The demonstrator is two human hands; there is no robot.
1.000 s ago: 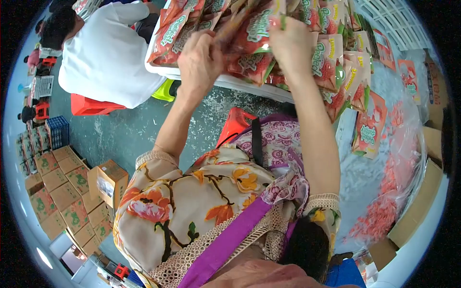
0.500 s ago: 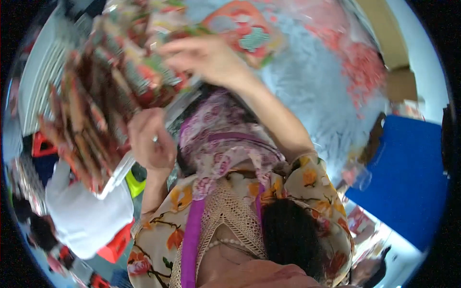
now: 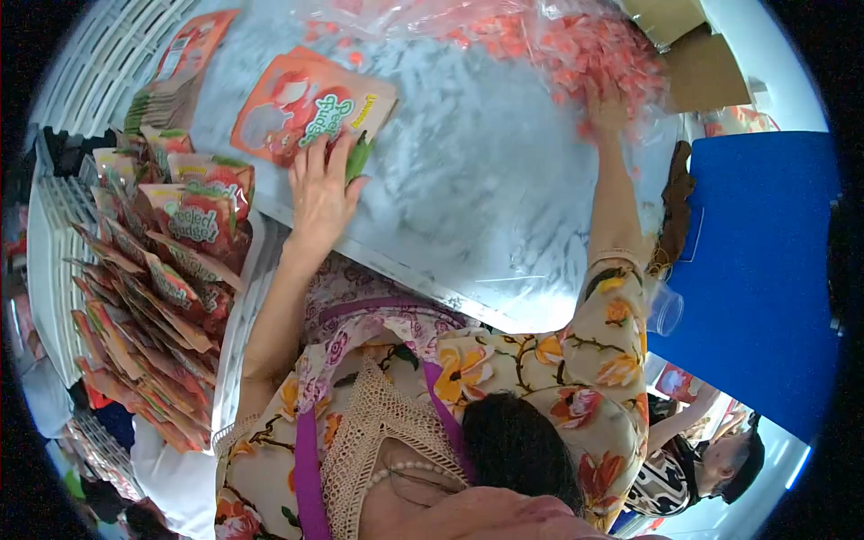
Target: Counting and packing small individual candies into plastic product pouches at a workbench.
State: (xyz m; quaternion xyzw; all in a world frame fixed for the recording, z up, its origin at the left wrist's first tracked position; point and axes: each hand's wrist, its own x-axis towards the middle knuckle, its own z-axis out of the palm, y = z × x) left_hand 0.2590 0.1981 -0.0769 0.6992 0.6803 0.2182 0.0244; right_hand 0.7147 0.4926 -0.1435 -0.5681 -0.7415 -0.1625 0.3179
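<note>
Partway along, to judge by how everything lies. Probably done: many pouches (image 3: 200, 218) packed on edge in the white crate (image 3: 247, 310), at the left. Probably left: the small flat stack (image 3: 274, 117) on the table (image 3: 468, 198), another stack (image 3: 193, 47) farther off at the far left, and plenty of loose red pieces (image 3: 616, 54) at the far right. No way to tell an exact count.

Small flat stack lying on the table's left part, right of the crate and well apart from the red pieces. Printed face up, with long axis running roughly left to right, right end slanting slightly nearer; pale end pointing right, redder end pointing left.

Left hand (image 3: 319, 202) laid over the near edge of the small flat stack, fingers on the top face, a little spread, thumb held off toward the right, near a green corner. Cannot tell whether pinching that edge or only pressing down.

Right hand (image 3: 608, 110) stretched far right, fingers down among the red pieces beside clear film (image 3: 387, 20). Fingertips hidden there; cannot tell whether spread or closed on anything.
</note>
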